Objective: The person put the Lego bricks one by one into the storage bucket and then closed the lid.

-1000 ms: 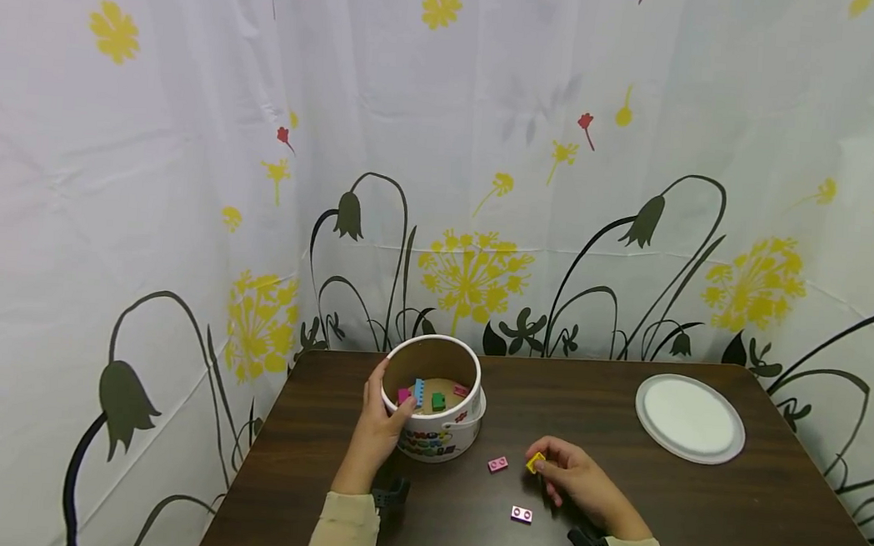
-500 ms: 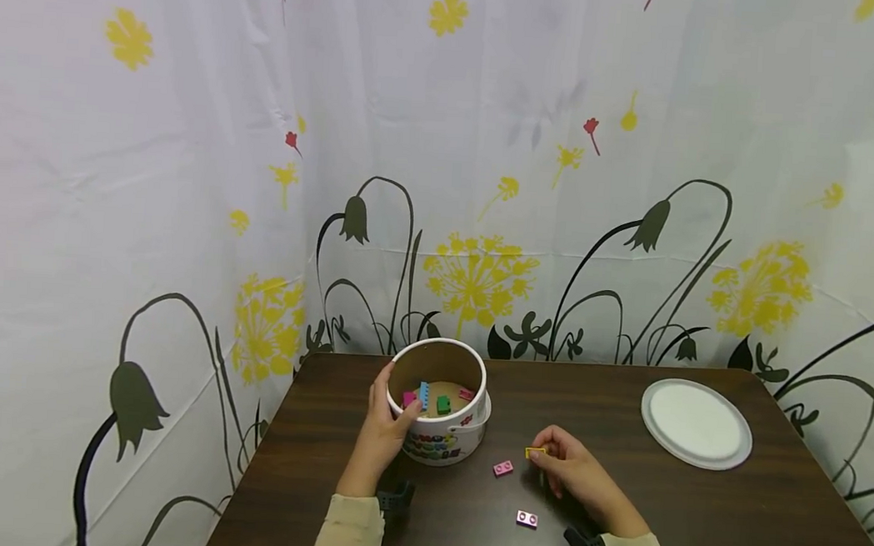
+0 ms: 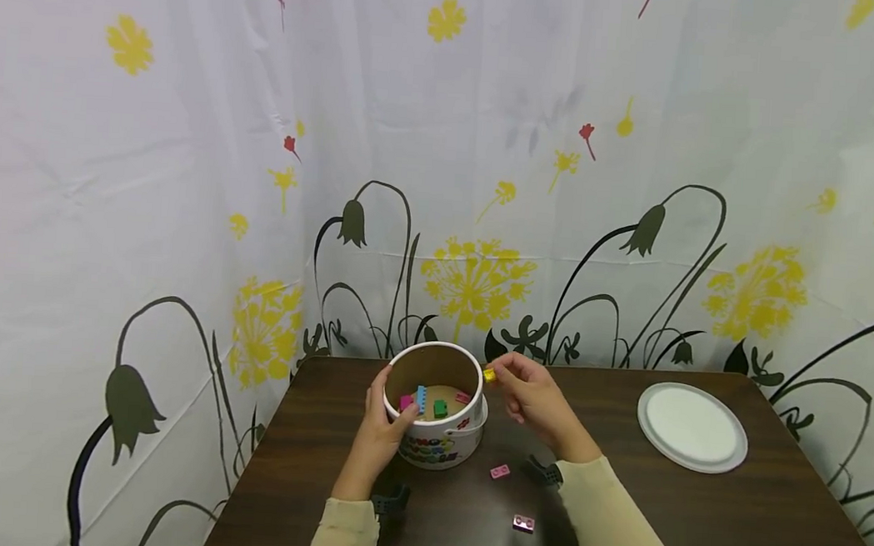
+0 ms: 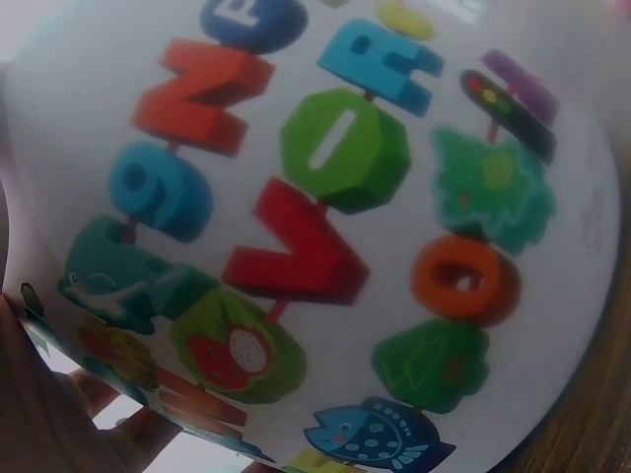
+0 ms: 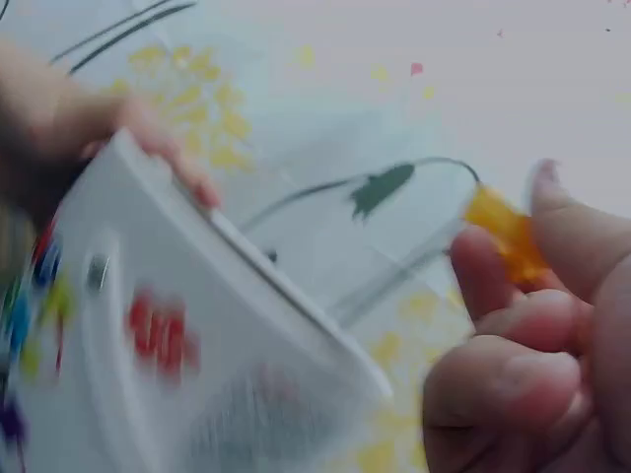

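A white bucket (image 3: 426, 449) with printed letters and pictures stands on the table, its handle hanging down on the right. My left hand (image 3: 376, 438) grips its left rim, thumb over the edge; in the left wrist view its fingers (image 4: 54, 379) lie against the printed wall. Just right of the rim, my right hand (image 3: 537, 403) pinches a yellow toy brick (image 3: 489, 376) between thumb and fingertips. The right wrist view shows this brick (image 5: 501, 232) apart from the bucket. Inside the bucket lie a magenta brick (image 3: 406, 402), a blue one (image 3: 421, 399), a green one (image 3: 439, 408) and a pink one (image 3: 463, 397).
Two pink bricks lie on the dark wooden table (image 3: 617, 518): one brick (image 3: 499, 471) near the bucket, the other brick (image 3: 523, 524) closer to me. A white plate-like disc (image 3: 693, 427) rests at the right. Behind the table hangs a flowered curtain (image 3: 388, 95).
My right hand has lifted the yellow brick from near the table and carried it up and left to beside the bucket's rim. The left hand keeps its grip on the bucket.
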Demonstrator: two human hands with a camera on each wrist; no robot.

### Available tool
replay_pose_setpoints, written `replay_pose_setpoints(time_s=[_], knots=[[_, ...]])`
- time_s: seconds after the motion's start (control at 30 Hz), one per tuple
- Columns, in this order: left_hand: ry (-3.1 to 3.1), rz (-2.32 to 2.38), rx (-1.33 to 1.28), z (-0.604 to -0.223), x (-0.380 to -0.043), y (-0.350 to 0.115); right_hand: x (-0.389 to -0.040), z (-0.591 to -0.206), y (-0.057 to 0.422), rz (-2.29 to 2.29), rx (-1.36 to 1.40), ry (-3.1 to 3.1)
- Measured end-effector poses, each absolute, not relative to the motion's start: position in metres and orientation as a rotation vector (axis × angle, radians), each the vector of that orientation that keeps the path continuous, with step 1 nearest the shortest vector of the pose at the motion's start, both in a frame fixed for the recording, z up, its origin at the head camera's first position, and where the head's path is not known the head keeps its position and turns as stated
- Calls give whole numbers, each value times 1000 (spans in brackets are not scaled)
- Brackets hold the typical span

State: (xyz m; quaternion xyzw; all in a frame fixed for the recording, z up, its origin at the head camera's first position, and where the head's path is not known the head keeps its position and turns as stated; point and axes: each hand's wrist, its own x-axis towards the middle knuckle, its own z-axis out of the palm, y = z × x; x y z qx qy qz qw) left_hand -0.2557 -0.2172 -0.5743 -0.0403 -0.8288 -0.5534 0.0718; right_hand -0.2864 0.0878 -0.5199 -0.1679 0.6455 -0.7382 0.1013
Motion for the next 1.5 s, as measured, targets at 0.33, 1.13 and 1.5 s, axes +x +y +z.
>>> replay_pose_setpoints(time_s=[0.33,1.13,1.5], knots=[[-2494,-1681,-145,-574,-259,-217,-340,-480,-2,-2425,-459,1734],[-2495,-1774,-98,-578,-255,-219,-348,-505,-14,-2307,-489,1945],[-2468,-1793,-118,-575,-256,-215,-349,-503,-13,-2289,-505,1974]])
